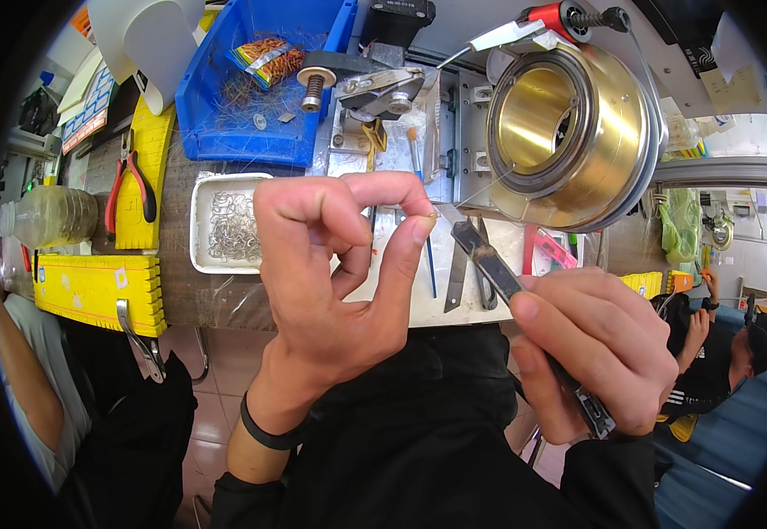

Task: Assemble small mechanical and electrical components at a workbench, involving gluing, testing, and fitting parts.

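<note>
My left hand (331,256) is raised over the near table edge, thumb and forefinger pinched on a tiny gold-coloured piece (434,215) too small to name. A thin line seems to run from near these fingertips toward the brass-coloured drum (608,115). My right hand (599,348) is wrapped round a narrow black hand tool (489,262). The tool tilts with its far end up and left, a little apart from my left fingertips. Behind my left hand stands a white tray (197,234) of small silvery bent-wire hooks (234,227).
A blue bin (198,115) holds loose strands and a colourful packet. Red-handled pliers (128,189) lie on a yellow ruler-like strip (150,132). Scissors (484,273) and a brush (414,150) lie beyond my hands. A co-worker (727,353) sits at right; another person's arm (26,370) shows at left.
</note>
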### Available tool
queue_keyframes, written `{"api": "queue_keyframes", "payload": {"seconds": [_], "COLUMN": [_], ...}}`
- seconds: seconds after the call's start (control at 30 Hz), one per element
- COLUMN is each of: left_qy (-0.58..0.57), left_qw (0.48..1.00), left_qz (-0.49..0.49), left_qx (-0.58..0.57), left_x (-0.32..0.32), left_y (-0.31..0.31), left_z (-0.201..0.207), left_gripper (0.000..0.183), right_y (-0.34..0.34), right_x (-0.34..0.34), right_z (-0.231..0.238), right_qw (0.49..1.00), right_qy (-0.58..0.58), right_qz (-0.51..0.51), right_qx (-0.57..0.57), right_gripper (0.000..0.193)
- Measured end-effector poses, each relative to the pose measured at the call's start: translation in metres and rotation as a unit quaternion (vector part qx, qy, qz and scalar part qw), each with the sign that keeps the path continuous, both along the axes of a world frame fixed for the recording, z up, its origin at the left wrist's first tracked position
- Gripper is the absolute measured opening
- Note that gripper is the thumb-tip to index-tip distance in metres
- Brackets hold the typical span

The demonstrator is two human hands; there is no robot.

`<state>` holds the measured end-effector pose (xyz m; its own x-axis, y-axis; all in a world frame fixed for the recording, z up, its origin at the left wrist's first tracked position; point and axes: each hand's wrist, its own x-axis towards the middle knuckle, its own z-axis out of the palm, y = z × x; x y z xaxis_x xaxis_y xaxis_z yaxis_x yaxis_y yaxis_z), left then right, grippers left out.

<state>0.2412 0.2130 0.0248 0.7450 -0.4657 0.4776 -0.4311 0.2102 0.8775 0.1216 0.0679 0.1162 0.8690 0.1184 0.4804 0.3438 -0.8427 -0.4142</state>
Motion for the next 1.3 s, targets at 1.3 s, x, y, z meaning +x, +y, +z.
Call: {"api": "queue_keyframes", "payload": {"seconds": [1.3], "left_qy": [-0.019], "left_qw": [0.988], "left_qz": [0.05], "left_qx": [0.147], "left_x": [0.009], "left_y": [-0.057], "left_z": [0.073], "left_gripper": [0.031], "right_y": [-0.09], "right_x": [0.006], "right_z": [-0.017], "right_qw": [0.911], "right_qy": [0.104], "right_qz": [-0.212], "right_qx": [0.338], "right_gripper": [0.022]}}
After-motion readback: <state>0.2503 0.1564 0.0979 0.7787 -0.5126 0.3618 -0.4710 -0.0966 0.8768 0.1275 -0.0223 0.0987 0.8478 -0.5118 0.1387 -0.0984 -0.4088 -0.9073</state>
